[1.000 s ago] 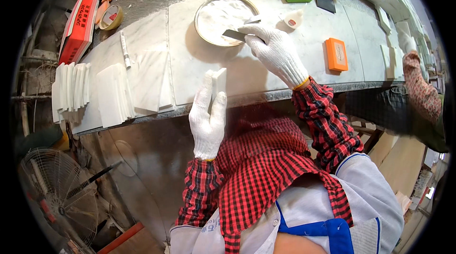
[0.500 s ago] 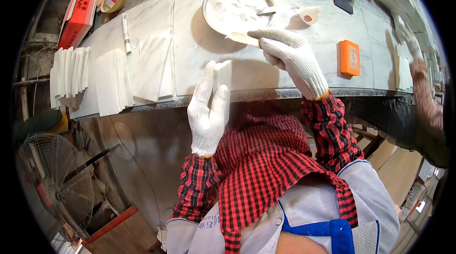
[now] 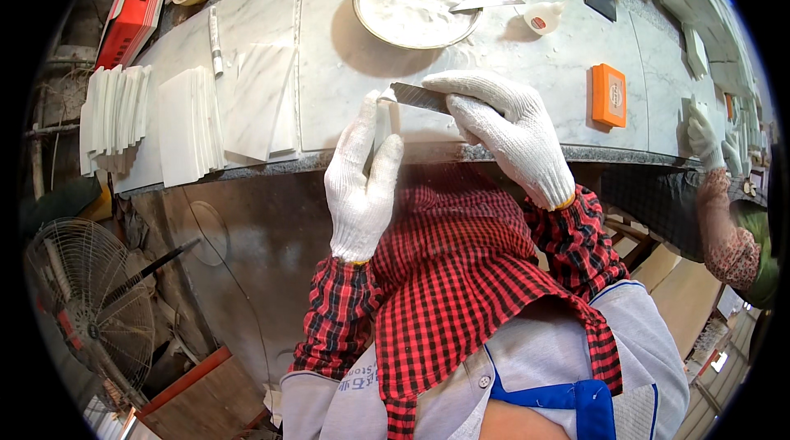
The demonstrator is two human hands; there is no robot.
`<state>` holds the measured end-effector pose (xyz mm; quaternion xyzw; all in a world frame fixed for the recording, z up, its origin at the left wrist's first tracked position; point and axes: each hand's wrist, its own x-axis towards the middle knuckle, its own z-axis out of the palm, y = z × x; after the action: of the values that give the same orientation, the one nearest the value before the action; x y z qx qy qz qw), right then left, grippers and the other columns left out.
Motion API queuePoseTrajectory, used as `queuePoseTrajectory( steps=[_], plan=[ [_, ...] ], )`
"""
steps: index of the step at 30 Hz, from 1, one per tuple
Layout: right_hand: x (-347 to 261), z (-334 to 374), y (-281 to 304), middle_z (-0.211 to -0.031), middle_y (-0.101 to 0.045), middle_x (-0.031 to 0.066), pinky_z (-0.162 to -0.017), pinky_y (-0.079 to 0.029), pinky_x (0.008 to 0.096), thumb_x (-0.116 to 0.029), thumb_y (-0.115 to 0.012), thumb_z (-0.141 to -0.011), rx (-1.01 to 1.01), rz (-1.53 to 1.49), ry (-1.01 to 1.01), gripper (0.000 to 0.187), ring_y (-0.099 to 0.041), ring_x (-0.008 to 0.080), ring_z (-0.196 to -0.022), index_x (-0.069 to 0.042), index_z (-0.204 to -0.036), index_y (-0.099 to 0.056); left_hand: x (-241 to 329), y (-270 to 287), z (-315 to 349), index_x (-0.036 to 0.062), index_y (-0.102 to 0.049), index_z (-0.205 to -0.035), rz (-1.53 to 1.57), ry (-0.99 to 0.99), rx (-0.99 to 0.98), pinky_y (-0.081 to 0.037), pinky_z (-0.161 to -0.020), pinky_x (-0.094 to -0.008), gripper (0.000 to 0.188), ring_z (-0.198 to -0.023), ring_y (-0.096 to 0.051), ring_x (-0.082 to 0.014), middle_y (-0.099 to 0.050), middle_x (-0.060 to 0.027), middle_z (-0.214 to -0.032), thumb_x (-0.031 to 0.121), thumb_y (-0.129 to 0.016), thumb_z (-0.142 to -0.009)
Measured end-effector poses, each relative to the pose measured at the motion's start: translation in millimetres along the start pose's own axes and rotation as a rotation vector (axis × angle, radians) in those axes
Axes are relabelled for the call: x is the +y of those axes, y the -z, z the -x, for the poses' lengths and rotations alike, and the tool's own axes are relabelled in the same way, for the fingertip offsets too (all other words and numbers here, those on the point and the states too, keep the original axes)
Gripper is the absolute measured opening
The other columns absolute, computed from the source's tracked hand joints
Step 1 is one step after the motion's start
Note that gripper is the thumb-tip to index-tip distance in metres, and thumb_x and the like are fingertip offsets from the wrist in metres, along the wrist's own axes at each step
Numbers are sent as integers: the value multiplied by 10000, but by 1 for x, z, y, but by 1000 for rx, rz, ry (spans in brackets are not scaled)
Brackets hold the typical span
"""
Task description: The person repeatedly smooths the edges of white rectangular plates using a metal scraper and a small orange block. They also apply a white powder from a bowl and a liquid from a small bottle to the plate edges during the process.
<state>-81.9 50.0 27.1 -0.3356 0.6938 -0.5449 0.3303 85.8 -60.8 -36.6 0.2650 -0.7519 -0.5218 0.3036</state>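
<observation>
In the head view, your left gloved hand (image 3: 360, 181) is closed on a thin white stone tile (image 3: 392, 119), fingers on one side and thumb toward the other. You have that tile at the near edge of the marble worktop (image 3: 510, 60). Your right gloved hand (image 3: 508, 125) is clamped on a flat dark scraper blade (image 3: 421, 98), its tip at the tile's upper end with a dab of white paste (image 3: 386, 95) there; whether the metal itself touches the stone, you cannot tell.

Beyond your hands stands a round metal tub (image 3: 356, 5) of white paste, a metal spatula (image 3: 499, 2) leaning over its right rim. Right of that sits a small translucent cup (image 3: 540, 20), and nearer you an orange box (image 3: 609, 96). On your left, leaning white tiles (image 3: 188, 125) stand in rows. At far right, a co-worker's gloved hand (image 3: 703, 142) is near other white pieces.
</observation>
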Motion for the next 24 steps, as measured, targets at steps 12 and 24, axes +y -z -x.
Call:
queuePoseTrajectory(
  steps=[12,24],
  plan=[
    [-4,4,-7,-1031,-749,168,-852,-555,309,-14,-627,-923,48,166,130,260,-725,204,-941,21,-1167,-710,1,1,0,1,-512,-1467,0,4,0,-469,-1042,-362,513,-1235,-626,-272,-632,-205,-1365,85,-644,-978],
    [4,6,-7,-1027,-740,196,-817,-567,347,-20,-646,-914,106,364,334,248,-742,292,-934,-21,-1149,-727,2,0,-1,1,-508,-1470,1,6,-9,-459,-1058,-365,517,-1264,-610,-271,-623,-194,-1390,85,-644,-978]
  ],
)
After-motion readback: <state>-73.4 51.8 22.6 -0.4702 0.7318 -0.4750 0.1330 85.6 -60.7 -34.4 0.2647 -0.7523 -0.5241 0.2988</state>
